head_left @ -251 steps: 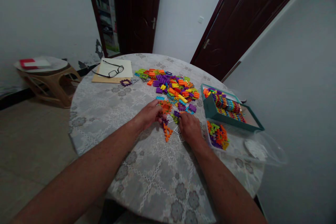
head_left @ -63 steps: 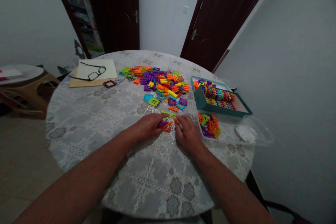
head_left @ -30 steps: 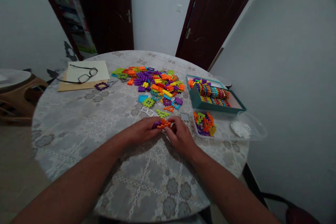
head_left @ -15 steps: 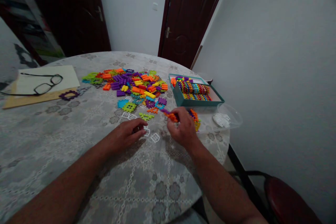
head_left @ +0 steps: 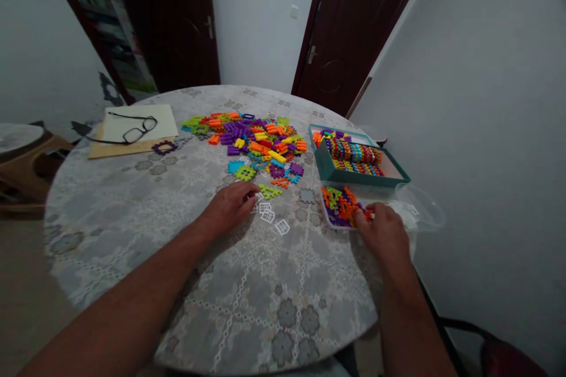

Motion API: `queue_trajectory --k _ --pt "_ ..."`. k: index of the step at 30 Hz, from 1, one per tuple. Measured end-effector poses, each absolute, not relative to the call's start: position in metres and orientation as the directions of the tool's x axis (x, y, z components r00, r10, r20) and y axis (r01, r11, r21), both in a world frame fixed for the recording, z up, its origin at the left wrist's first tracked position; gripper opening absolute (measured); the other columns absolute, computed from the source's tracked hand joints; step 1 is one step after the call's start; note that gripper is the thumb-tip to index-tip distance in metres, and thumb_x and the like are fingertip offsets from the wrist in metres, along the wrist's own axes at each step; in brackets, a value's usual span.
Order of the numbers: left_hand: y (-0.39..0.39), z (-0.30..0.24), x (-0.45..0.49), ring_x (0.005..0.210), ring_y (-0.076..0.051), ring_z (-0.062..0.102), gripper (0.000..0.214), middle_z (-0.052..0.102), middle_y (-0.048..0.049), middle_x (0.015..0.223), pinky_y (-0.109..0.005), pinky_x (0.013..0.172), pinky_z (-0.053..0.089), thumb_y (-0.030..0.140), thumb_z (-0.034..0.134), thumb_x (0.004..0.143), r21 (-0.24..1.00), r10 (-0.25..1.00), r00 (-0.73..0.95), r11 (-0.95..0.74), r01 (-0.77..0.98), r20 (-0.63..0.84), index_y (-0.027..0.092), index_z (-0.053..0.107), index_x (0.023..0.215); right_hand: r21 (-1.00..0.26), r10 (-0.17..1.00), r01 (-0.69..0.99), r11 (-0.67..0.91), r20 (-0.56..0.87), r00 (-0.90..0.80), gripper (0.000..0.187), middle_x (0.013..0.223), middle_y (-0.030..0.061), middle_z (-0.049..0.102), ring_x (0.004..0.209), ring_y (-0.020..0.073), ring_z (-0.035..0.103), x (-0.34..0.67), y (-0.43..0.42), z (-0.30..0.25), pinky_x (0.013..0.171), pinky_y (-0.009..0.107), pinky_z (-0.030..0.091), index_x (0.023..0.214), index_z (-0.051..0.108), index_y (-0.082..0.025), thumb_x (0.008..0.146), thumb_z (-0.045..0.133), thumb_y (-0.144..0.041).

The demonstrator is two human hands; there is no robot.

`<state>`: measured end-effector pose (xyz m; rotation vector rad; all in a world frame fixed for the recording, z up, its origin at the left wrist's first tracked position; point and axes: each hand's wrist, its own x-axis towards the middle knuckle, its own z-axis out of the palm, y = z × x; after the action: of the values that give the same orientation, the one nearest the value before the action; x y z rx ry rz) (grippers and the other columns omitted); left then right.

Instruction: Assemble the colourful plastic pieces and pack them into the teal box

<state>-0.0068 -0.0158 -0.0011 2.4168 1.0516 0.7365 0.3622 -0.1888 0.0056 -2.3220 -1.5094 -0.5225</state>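
My right hand [head_left: 385, 234] is at the right end of a clear plastic tub [head_left: 325, 215], its fingers closed around orange and purple plastic building pieces [head_left: 368, 212]. Orange, green and purple pieces [head_left: 344, 203] fill the tub. Beside a green triangular piece [head_left: 269, 191], my left hand [head_left: 233, 205] rests low over the table with its fingers curled together; what they hold, if anything, is hidden. Several white window-shaped pieces [head_left: 267, 216] lie by its fingertips and to the right.
A heap of colourful building pieces [head_left: 260, 138] lies mid-table. Behind the tub stands a teal box [head_left: 349, 175] with rows of pieces. A clear lid [head_left: 431, 209] is at the right edge. Glasses [head_left: 132, 134] lie on papers [head_left: 163, 121] at left, near a dark gear-shaped ring [head_left: 163, 147].
My right hand has carried the orange and purple pieces rightward to the tub. My left hand stays near the white window pieces. The view has turned left, and the tub shows more fully.
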Motion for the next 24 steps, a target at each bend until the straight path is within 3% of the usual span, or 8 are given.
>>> queue_trajectory --k 5,11,14,17,21,24 --pt "-0.013 -0.009 -0.008 0.104 -0.027 0.07 0.027 0.075 -0.0113 0.109 -0.044 0.101 0.055 0.031 0.051 0.1 0.5 0.747 0.566 -0.66 0.561 0.349 0.02 0.071 0.114 -0.187 0.794 0.976 -0.11 0.574 0.2 0.025 0.114 0.0176 0.071 0.11 0.032 0.064 0.328 -0.179 0.031 0.104 0.048 0.049 0.113 0.067 -0.019 0.101 0.052 -0.035" --pt "-0.007 -0.021 -0.012 0.114 -0.028 0.067 0.027 0.075 -0.0126 0.117 -0.046 0.108 0.052 0.029 0.054 0.1 0.455 0.724 0.569 -0.689 0.564 0.39 0.02 0.071 0.119 -0.247 0.918 0.941 0.233 0.376 -0.129 0.021 0.118 0.0139 0.072 0.114 0.0286 0.066 0.251 -0.155 0.063 0.104 0.044 0.052 0.119 0.068 -0.02 0.104 0.055 -0.027" --pt "-0.004 -0.024 -0.015 0.119 -0.03 0.065 0.028 0.074 -0.0139 0.121 -0.049 0.111 0.05 0.028 0.056 0.099 0.455 0.733 0.535 -0.68 0.575 0.42 0.018 0.071 0.121 -0.212 0.954 0.943 0.257 0.214 -0.212 0.023 0.122 0.013 0.071 0.118 0.0271 0.065 0.221 -0.135 0.063 0.105 0.041 0.051 0.124 0.068 -0.019 0.104 0.057 -0.025" --pt "-0.001 -0.024 -0.017 0.122 -0.03 0.064 0.028 0.074 -0.0134 0.122 -0.049 0.113 0.049 0.029 0.056 0.099 0.458 0.749 0.497 -0.662 0.593 0.438 0.019 0.072 0.12 -0.167 0.977 0.965 0.203 0.102 -0.188 0.029 0.133 0.0143 0.067 0.12 0.0268 0.065 0.203 -0.108 0.052 0.103 0.039 0.052 0.131 0.066 -0.018 0.105 0.057 -0.025" --pt "0.001 -0.023 -0.02 0.122 -0.03 0.064 0.027 0.073 -0.0134 0.124 -0.05 0.114 0.049 0.028 0.057 0.099 0.444 0.761 0.463 -0.644 0.623 0.455 0.019 0.072 0.119 -0.167 0.99 0.98 0.104 0.107 -0.087 0.042 0.146 0.0173 0.06 0.124 0.0277 0.063 0.194 -0.075 0.03 0.103 0.038 0.052 0.144 0.058 -0.016 0.104 0.058 -0.029" --pt "0.003 -0.025 -0.021 0.123 -0.03 0.063 0.026 0.073 -0.0127 0.124 -0.05 0.115 0.048 0.026 0.058 0.098 0.431 0.761 0.459 -0.642 0.634 0.458 0.02 0.072 0.12 -0.16 0.993 0.985 0.071 0.105 -0.054 0.036 0.138 0.0163 0.063 0.125 0.0283 0.062 0.193 -0.063 0.017 0.105 0.038 0.05 0.135 0.064 -0.016 0.105 0.058 -0.033"
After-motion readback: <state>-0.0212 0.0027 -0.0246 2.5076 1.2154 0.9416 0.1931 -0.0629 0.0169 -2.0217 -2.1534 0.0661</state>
